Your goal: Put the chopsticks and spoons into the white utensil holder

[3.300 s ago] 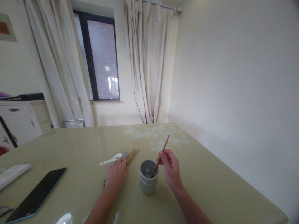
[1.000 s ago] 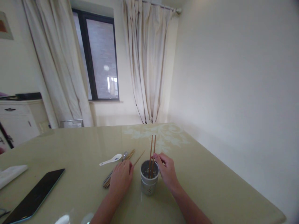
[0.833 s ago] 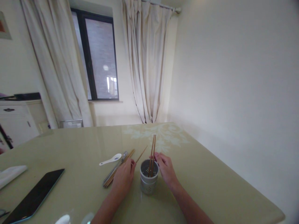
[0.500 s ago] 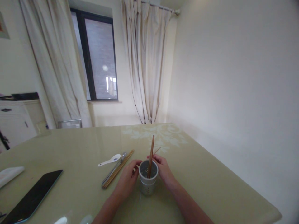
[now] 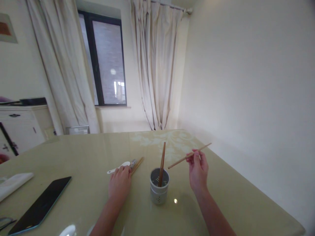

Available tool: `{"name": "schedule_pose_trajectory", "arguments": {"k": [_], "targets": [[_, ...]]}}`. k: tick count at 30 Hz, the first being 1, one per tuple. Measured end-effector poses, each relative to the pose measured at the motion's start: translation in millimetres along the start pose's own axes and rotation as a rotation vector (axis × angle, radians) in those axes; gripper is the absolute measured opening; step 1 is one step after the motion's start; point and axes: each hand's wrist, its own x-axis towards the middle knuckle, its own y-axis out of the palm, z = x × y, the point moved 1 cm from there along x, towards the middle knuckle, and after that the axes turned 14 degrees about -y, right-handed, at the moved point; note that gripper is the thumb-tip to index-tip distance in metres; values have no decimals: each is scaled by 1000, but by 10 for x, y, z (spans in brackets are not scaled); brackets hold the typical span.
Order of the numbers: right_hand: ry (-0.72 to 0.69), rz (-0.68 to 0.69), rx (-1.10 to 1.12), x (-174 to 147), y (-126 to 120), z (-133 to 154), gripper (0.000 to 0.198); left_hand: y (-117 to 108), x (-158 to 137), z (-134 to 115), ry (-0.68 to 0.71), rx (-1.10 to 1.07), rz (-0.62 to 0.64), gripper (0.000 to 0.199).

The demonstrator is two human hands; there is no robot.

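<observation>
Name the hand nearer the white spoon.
Left. The left hand is right by the white spoon; the right hand is well to its right, past the gray cup.

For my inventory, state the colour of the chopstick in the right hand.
The chopstick in the right hand is light brown, seen in the head view.

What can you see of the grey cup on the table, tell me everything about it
The grey cup is round, with a paler rim, a band around it below that, and clusters of small dots, likely holes, in its wall. Its material might be ceramic or plastic; I can't tell which. It stands upright on the table between the left hand and the right hand, touched by neither. Brown chopsticks lean close together inside. In view, the lighter chopstick in the right hand points toward its rim.
</observation>
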Motion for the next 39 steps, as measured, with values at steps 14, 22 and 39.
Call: {"name": "schedule_pose_trajectory", "arguments": {"k": [14,22,39], "targets": [[176,499,-108,-403,278,-32,44,27,-4,-27,-40,-22,155,23],[118,588,-248,-473,294,-33,51,46,-65,-138,70,-86,193,23],[344,652,-184,-611,269,-370,59,201,-249,-429,239,-786,311,21]]}}
